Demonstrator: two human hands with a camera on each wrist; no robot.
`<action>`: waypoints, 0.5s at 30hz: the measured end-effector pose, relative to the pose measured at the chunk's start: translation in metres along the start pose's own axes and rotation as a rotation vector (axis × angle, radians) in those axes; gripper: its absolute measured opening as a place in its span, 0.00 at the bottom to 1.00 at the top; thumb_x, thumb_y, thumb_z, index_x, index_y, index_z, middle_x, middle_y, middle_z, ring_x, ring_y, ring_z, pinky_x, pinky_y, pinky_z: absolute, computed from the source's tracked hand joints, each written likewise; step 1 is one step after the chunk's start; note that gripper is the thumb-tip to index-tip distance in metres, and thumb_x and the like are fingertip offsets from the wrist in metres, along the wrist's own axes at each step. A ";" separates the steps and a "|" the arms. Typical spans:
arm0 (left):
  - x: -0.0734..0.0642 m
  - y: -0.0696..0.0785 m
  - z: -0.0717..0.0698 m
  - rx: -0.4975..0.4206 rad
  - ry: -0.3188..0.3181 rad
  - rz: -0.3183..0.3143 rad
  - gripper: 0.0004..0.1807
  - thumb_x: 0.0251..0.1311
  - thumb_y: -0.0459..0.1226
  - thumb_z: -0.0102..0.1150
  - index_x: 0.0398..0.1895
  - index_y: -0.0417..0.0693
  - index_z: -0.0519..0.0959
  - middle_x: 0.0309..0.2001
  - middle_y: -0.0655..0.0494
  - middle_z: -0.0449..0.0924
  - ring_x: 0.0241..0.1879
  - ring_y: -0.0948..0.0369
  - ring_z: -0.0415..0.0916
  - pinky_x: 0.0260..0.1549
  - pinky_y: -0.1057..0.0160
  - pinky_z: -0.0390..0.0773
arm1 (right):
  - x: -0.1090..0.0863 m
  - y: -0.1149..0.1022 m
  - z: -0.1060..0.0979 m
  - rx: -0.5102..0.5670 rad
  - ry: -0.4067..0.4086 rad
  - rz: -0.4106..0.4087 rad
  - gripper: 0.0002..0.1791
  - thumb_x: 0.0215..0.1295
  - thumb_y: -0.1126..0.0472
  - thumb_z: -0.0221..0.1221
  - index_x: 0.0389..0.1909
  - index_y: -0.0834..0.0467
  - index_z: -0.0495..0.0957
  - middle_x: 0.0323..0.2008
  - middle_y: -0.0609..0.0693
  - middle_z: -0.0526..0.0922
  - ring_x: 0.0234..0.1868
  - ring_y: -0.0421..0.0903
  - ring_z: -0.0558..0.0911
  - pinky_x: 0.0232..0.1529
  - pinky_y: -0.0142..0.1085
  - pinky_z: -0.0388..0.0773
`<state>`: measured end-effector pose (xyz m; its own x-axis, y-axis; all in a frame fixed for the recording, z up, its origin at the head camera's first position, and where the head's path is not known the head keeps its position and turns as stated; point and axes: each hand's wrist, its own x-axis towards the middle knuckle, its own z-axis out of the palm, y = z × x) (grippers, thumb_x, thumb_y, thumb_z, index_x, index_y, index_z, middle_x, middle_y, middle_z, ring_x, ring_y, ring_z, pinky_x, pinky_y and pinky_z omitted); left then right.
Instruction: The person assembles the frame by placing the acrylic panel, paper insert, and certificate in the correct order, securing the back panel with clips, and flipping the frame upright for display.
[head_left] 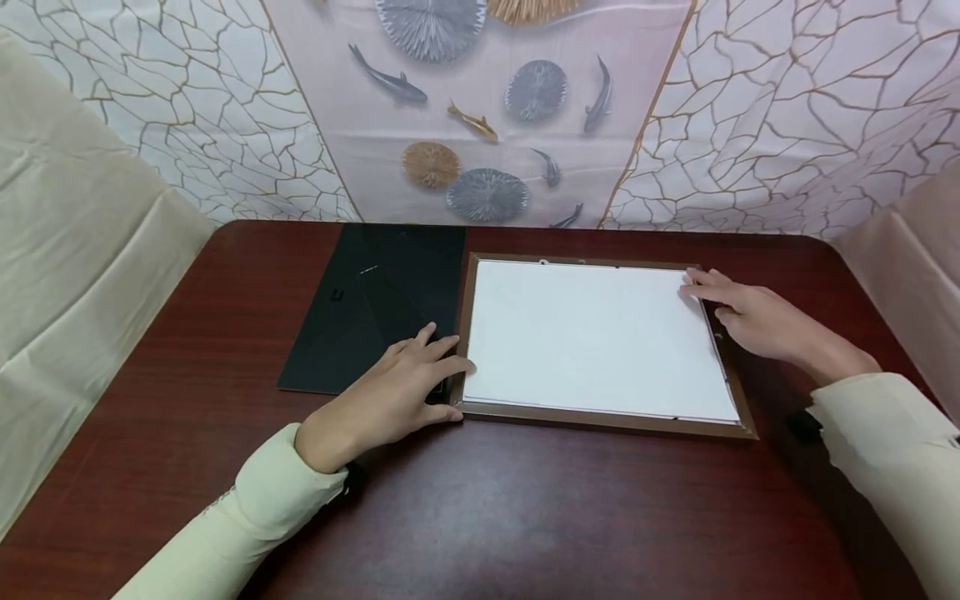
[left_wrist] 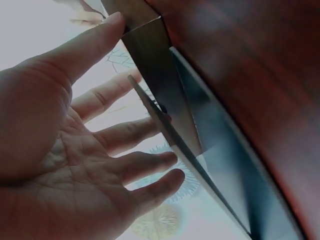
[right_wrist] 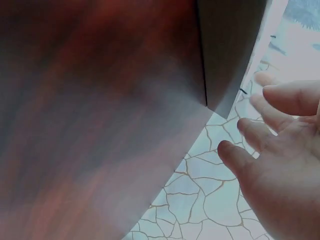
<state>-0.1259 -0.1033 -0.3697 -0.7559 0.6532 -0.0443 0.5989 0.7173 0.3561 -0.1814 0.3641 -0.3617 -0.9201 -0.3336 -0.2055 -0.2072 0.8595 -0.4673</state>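
Note:
A brown picture frame (head_left: 600, 420) lies on the table with a white sheet (head_left: 585, 333) inside its rails. My left hand (head_left: 393, 383) is at the frame's left side, its thumb by the near corner and its index fingertip over the sheet's edge. In the left wrist view those fingers are spread, with the thumb tip against the frame (left_wrist: 155, 60). At the far right corner, the fingertips of my right hand (head_left: 757, 317) rest on the sheet's edge. The right wrist view shows its fingers loosely extended beside the frame (right_wrist: 227, 50). Neither hand grips anything visible.
A black backing board (head_left: 315, 350) with a stand flap lies left of the frame, partly behind the left hand. Small dark tabs line the frame's inner edge. The dark red wooden table (head_left: 480, 508) meets a patterned cloth (head_left: 487, 100) at the back.

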 end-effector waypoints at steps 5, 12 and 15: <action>0.006 0.002 -0.007 0.024 -0.032 -0.008 0.32 0.61 0.47 0.75 0.68 0.53 0.79 0.77 0.40 0.68 0.81 0.34 0.52 0.75 0.34 0.62 | 0.003 -0.001 -0.004 -0.015 -0.040 0.064 0.29 0.78 0.74 0.43 0.78 0.70 0.61 0.83 0.67 0.48 0.83 0.70 0.46 0.75 0.70 0.54; 0.020 -0.002 -0.017 0.099 -0.073 -0.049 0.30 0.63 0.44 0.74 0.68 0.53 0.79 0.76 0.43 0.69 0.79 0.34 0.56 0.74 0.34 0.63 | -0.018 0.006 -0.001 -0.114 -0.013 0.025 0.29 0.76 0.72 0.49 0.76 0.66 0.66 0.80 0.68 0.57 0.48 0.52 0.81 0.39 0.40 0.69; 0.027 0.001 -0.022 0.141 -0.099 -0.069 0.30 0.63 0.42 0.74 0.68 0.52 0.79 0.74 0.44 0.73 0.78 0.34 0.59 0.72 0.34 0.65 | -0.032 0.011 0.002 -0.143 0.015 -0.006 0.27 0.74 0.71 0.55 0.74 0.65 0.70 0.79 0.68 0.61 0.24 0.40 0.66 0.28 0.35 0.63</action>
<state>-0.1517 -0.0901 -0.3505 -0.7708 0.6172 -0.1579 0.5831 0.7834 0.2152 -0.1538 0.3836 -0.3616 -0.9232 -0.3343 -0.1895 -0.2573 0.9040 -0.3414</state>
